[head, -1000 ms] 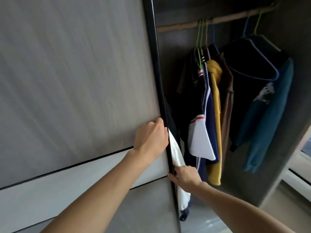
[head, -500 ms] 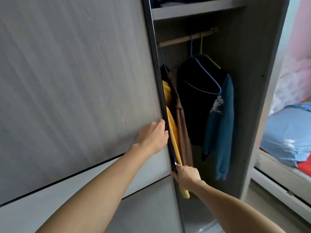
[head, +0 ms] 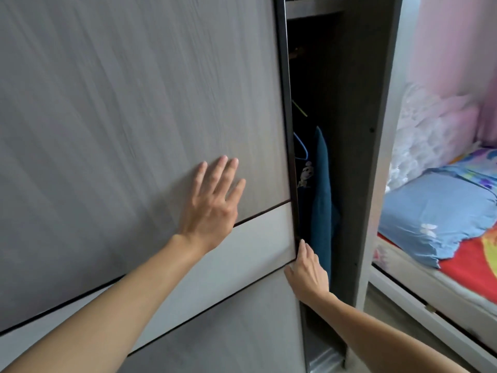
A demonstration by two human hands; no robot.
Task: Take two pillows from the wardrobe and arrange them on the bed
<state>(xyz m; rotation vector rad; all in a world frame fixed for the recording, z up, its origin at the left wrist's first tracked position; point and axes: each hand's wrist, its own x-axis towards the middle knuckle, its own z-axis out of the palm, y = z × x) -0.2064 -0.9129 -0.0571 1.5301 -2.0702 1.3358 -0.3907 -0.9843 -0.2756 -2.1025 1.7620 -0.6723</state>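
My left hand (head: 212, 208) lies flat and spread on the sliding door (head: 134, 103), right hand (head: 309, 273) curled round its edge; unseen pillows should squash, so grab mid-body.

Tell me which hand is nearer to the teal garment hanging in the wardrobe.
Right. The right hand holds the sliding door's dark edge, just beside the teal garment. The left hand lies flat on the door panel, farther left.
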